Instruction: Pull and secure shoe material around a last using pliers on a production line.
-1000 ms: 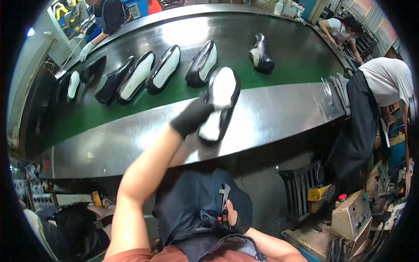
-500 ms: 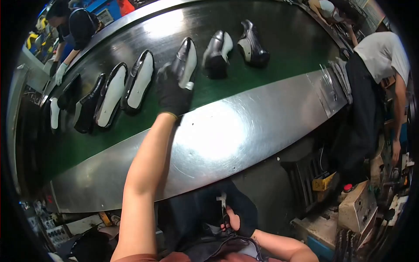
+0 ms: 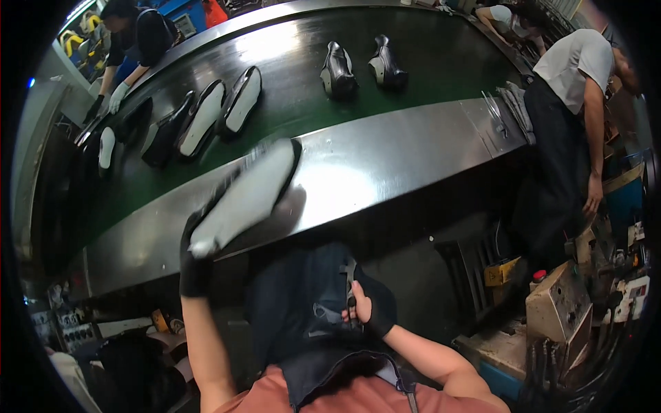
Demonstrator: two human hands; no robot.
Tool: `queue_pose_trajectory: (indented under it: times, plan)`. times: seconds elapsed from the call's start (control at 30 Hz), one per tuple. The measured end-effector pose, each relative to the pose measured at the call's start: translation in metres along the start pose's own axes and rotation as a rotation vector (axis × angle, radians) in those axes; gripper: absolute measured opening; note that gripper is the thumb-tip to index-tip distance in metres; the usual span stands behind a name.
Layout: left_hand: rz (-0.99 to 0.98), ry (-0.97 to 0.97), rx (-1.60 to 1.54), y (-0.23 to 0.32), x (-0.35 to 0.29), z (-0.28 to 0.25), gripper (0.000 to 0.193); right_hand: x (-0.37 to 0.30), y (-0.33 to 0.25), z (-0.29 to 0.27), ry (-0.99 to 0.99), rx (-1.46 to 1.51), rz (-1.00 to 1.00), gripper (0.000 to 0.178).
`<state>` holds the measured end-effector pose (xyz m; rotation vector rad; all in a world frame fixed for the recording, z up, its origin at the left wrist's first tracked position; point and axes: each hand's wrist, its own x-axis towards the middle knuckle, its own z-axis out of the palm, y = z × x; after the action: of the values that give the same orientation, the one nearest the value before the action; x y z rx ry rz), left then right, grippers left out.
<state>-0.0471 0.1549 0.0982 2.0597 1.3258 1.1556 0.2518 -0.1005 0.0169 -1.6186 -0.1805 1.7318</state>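
My left hand (image 3: 197, 268), in a black glove, is closed round one end of a shoe (image 3: 251, 191). The shoe is blurred by motion, tilted, with its pale underside facing up and a dark upper along the edges; it hangs over the near edge of the metal ledge. My right hand (image 3: 363, 310) is closed on a metal-headed hand tool (image 3: 348, 274) with a dark handle, held upright in front of my apron; its exact kind is unclear. Past the ledge, several black shoes (image 3: 203, 120) lie pale side up on the dark green belt (image 3: 296, 96).
Two more black shoes (image 3: 339, 72) sit farther right on the belt. The shiny metal ledge (image 3: 413, 148) runs along its near side. A person in a white top (image 3: 575, 72) bends at the right, by a metal box with a red button (image 3: 558, 306). Another person (image 3: 141, 41) works across the belt.
My left hand has lifted the shoe off the belt and brought it down left toward me. A gap remains in the row. My right hand still grips the tool.
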Motion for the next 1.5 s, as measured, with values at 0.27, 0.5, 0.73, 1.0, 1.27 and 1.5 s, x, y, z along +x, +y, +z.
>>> queue_pose_trajectory:
  times: [0.27,0.5,0.73,1.0,1.27,1.5]
  plan:
    - [-0.315,-0.286,-0.598,0.093,-0.135,-0.023,0.061,-0.087,0.005,0.02,0.0,-0.168,-0.119,0.074]
    - [-0.001,-0.33,-0.549,0.097,-0.103,0.053,0.031,-0.138,-0.016,0.036,-0.271,-0.346,-0.289,0.06]
    - [-0.455,-0.458,-1.117,0.104,-0.095,0.082,0.073,-0.089,-0.043,0.046,-0.482,-0.441,-0.393,0.046]
    - [-0.44,-0.391,-1.046,0.106,-0.107,0.071,0.079,-0.063,0.028,0.083,-0.17,-0.493,-0.686,0.042]
    - [-0.394,-0.352,-1.186,0.132,-0.195,0.032,0.068,-0.106,0.058,0.014,-0.546,-1.121,-0.983,0.031]
    - [-0.926,-0.398,-1.267,0.1,-0.236,0.05,0.086,-0.113,0.044,0.014,-0.614,-1.361,-1.198,0.038]
